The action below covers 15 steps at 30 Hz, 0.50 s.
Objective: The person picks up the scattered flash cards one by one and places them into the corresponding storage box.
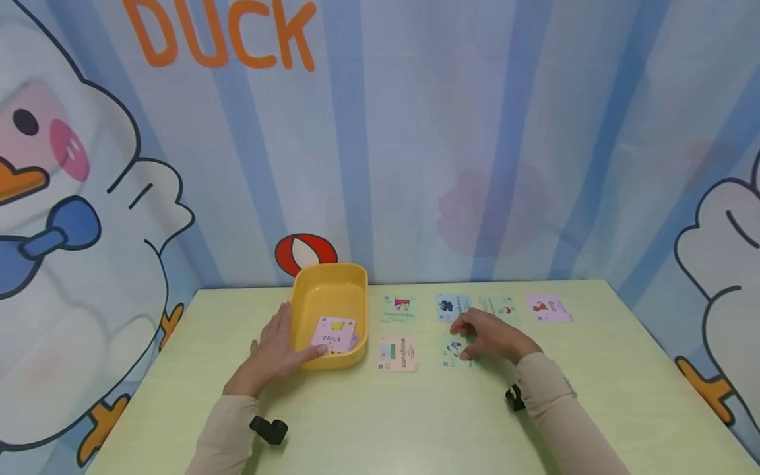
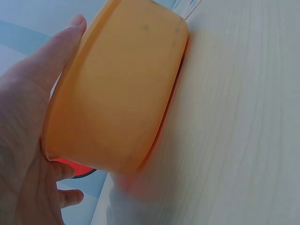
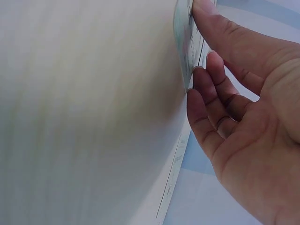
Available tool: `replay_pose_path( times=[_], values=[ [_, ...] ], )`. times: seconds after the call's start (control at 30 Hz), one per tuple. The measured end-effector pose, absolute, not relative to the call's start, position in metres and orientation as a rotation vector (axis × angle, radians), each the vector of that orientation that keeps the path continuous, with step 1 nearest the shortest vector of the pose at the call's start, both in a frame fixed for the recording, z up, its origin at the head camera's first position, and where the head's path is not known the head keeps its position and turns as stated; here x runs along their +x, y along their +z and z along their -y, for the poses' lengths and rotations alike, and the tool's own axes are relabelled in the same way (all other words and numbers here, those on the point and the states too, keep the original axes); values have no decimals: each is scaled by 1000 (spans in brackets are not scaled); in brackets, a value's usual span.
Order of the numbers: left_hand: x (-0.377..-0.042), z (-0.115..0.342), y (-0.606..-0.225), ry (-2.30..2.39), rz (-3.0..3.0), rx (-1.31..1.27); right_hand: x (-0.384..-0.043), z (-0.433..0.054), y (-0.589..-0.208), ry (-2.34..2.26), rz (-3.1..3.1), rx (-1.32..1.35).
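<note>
My left hand [image 1: 270,349] holds a yellow tray [image 1: 359,297] at its near left corner. The thumb lies over the near rim, and the other fingers run along the outside of the left wall. Inside the tray lies a pink "chick" card [image 1: 335,335], on top of other cards partly hidden under it. With thumb and fingertips, my right hand [image 1: 493,338] pinches a pale green card [image 1: 451,356] at opposite edges. In the right wrist view this card [image 3: 183,42] looks slightly bent, and part of its picture is covered in the head view.
Behind the right hand lie a blue blueberry card [image 1: 448,307], another green card [image 1: 505,310] and a pink dog card [image 1: 549,309]. A green "Children's Day" card [image 1: 398,309] and an orange sunshine card [image 1: 396,354] lie right of the tray. A striped curtain [image 1: 404,132] hangs behind the table [image 1: 368,422].
</note>
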<state>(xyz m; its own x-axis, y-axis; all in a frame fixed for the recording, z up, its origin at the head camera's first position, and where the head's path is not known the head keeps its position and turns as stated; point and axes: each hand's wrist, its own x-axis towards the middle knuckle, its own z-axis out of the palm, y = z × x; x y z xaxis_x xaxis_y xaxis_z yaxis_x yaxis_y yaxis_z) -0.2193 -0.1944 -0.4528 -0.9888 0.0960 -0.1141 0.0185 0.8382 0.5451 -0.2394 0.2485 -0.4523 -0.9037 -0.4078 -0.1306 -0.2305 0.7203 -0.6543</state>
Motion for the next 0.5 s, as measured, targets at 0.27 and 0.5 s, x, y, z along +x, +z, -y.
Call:
replay_pose_path(
  times=[0.27, 0.5],
  values=[
    [-221, 195, -454, 863, -2877, 96, -241, -250, -451, -928, -2682, -542],
    [-222, 196, -456, 872, -2870, 96, -240, -250, -452, -933, -2675, -540]
  ],
)
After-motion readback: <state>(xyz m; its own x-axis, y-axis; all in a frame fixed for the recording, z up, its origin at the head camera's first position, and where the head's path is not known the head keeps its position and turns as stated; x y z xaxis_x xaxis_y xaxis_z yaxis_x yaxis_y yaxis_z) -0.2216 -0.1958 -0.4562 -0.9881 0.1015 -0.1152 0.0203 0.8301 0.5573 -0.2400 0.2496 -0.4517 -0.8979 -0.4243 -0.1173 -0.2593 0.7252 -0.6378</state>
